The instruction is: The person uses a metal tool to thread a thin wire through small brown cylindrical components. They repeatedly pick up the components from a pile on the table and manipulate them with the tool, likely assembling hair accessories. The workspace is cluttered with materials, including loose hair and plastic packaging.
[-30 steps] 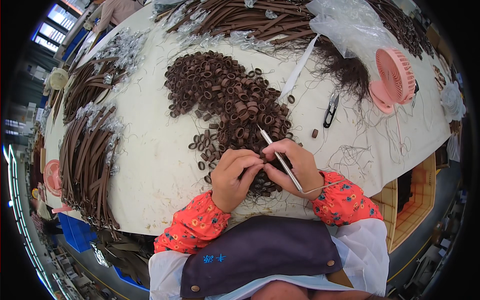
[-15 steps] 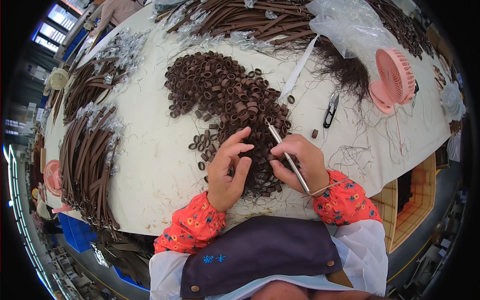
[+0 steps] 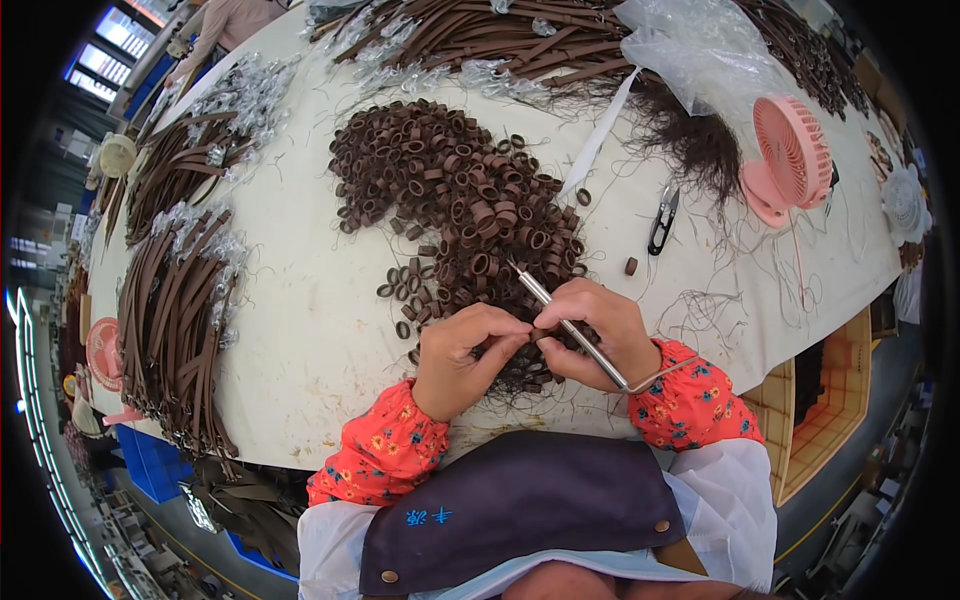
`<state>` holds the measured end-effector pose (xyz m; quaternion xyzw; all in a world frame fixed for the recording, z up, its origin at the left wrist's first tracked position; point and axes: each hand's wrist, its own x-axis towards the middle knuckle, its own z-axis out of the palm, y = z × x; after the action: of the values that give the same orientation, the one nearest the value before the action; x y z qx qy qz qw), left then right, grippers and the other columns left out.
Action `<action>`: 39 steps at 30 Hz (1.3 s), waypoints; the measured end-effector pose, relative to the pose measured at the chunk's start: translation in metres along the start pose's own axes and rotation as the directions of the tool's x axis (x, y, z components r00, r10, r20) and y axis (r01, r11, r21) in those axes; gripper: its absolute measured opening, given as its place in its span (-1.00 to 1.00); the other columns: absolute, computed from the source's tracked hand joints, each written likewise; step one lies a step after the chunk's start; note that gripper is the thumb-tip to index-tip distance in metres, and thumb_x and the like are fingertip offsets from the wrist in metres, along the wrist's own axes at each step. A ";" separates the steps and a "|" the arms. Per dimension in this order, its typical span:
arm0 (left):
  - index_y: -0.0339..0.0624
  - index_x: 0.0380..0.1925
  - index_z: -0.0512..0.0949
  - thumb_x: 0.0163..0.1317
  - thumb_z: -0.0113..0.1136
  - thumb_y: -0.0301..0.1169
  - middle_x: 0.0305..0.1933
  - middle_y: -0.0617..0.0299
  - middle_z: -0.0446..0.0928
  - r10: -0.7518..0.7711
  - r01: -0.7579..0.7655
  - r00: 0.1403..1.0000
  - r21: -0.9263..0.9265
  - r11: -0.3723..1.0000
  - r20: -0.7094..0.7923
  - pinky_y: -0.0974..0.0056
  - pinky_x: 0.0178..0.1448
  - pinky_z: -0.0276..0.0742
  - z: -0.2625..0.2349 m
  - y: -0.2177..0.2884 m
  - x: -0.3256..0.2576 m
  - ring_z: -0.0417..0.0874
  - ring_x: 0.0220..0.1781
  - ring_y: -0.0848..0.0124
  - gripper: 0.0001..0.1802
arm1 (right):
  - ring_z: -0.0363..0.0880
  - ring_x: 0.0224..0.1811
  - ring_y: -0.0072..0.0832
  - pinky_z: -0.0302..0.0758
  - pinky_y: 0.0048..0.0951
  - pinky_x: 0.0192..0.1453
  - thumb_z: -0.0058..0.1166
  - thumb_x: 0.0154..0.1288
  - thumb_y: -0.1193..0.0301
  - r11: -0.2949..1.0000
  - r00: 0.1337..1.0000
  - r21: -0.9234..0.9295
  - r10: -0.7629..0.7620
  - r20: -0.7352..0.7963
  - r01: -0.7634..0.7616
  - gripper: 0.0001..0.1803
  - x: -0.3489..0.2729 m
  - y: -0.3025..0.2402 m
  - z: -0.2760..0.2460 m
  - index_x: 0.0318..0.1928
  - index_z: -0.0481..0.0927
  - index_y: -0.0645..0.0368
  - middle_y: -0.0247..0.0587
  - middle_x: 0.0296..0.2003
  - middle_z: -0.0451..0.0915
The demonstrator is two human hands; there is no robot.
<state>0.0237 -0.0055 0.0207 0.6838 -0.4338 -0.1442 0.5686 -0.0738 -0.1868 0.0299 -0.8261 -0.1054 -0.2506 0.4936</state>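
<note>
A large pile of small brown strap loops (image 3: 440, 165) covers the middle of the table, with dark loose threads at its near end. Over that end, my left hand (image 3: 468, 355) and my right hand (image 3: 598, 330) meet at the fingertips. Between them a small brown loop (image 3: 541, 335) is pinched, mostly hidden by the fingers. My right hand also grips a slim silver pen-shaped tool (image 3: 533, 289), its thin tip pointing away to the upper left over the pile. A thin cord (image 3: 668, 372) runs from its back end along my sleeve.
Right of the pile lie black-handled thread snips (image 3: 662, 222), a single loop (image 3: 631, 266) and a pink fan (image 3: 785, 155). Bundles of brown straps (image 3: 178, 330) line the left side. More straps (image 3: 470, 45) and a clear plastic bag (image 3: 690, 50) are at the back.
My left hand has moved right and its fingers have closed at the loop by my right fingertips. The tool's tip has shifted slightly left and nearer.
</note>
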 end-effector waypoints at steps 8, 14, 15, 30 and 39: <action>-0.28 -0.12 0.37 0.43 -0.03 -0.51 -0.09 0.08 0.54 -0.277 0.294 0.955 -0.473 0.830 0.108 0.45 -0.24 0.49 0.013 -0.004 -0.011 0.55 -0.31 0.51 -0.90 | 0.58 -0.29 -0.25 0.51 -0.29 -0.17 0.28 -0.04 0.55 0.987 0.996 -0.142 -0.085 -0.026 0.081 -0.67 -0.001 0.002 0.005 -0.20 0.53 0.07 -0.24 -0.35 0.58; -0.29 -0.17 0.42 0.42 -0.02 -0.52 -0.30 0.26 0.58 -0.233 0.196 0.971 -0.374 0.907 -0.056 0.52 -0.38 0.41 0.018 -0.011 -0.012 0.50 -0.45 0.64 -0.93 | 0.57 -0.24 -0.27 0.49 -0.32 -0.11 0.22 0.18 0.46 0.995 1.000 -0.094 -0.015 0.017 0.016 -0.72 -0.001 0.003 0.004 -0.08 0.52 0.10 -0.21 -0.28 0.59; -0.29 -0.17 0.42 0.42 -0.02 -0.52 -0.31 0.26 0.58 -0.231 0.194 0.971 -0.364 0.911 -0.060 0.52 -0.38 0.41 0.018 -0.011 -0.012 0.50 -0.45 0.64 -0.93 | 0.57 -0.24 -0.31 0.49 -0.34 -0.09 0.18 0.24 0.44 0.997 0.997 -0.008 0.079 0.008 -0.079 -0.73 -0.001 0.000 0.002 -0.05 0.51 0.11 -0.21 -0.27 0.59; -0.28 -0.15 0.37 0.44 -0.08 -0.51 -0.18 0.14 0.55 -0.274 0.267 0.962 -0.265 0.926 0.013 0.49 -0.27 0.44 0.011 -0.009 -0.013 0.49 -0.34 0.60 -0.93 | 0.59 -0.40 -0.56 0.28 -0.30 0.32 -0.14 0.51 0.34 0.716 0.933 0.604 0.323 0.155 -0.349 -0.76 -0.003 0.000 -0.012 -0.16 0.51 0.25 -0.38 -0.59 0.52; -0.28 -0.16 0.37 0.44 -0.07 -0.50 -0.17 0.15 0.55 -0.269 0.264 0.963 -0.258 0.929 0.017 0.49 -0.27 0.44 0.010 -0.008 -0.012 0.49 -0.34 0.60 -0.92 | 0.58 -0.40 -0.56 0.34 -0.36 0.25 -0.14 0.51 0.34 0.724 0.929 0.586 0.330 0.169 -0.364 -0.76 -0.004 0.000 -0.010 -0.14 0.50 0.26 -0.37 -0.57 0.51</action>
<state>0.0126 -0.0030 0.0070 0.6579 -0.3095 -0.2689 0.6317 -0.0801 -0.1952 0.0317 -0.6346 -0.0366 -0.0849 0.7673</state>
